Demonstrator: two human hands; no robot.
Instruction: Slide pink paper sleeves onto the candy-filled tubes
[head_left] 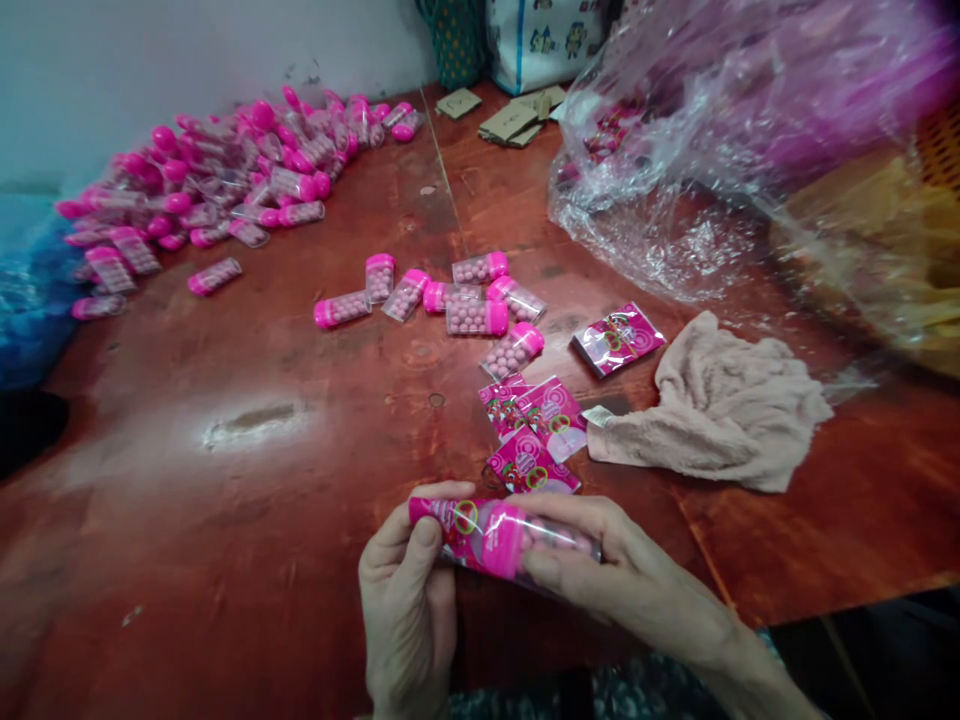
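Observation:
My left hand (409, 590) pinches a pink printed label sleeve (459, 520) between thumb and fingers. In my right hand (600, 560) lies a clear tube of pink candy balls (559, 533) with a pink cap, tilted nearly level. The capped end of the tube meets the open end of the sleeve; how far in it sits I cannot tell. Just beyond my hands lie a few loose label sleeves (536, 462) and a stack of labels (619, 338). Several candy tubes (476, 315) without sleeves lie behind them.
A large heap of candy tubes (225, 175) fills the back left against the wall. A crumpled beige cloth (720, 410) lies at the right, below a big clear plastic bag (675, 200). Cardboard pieces (514, 120) lie at the back; a blue bag (30, 290) is at the left edge.

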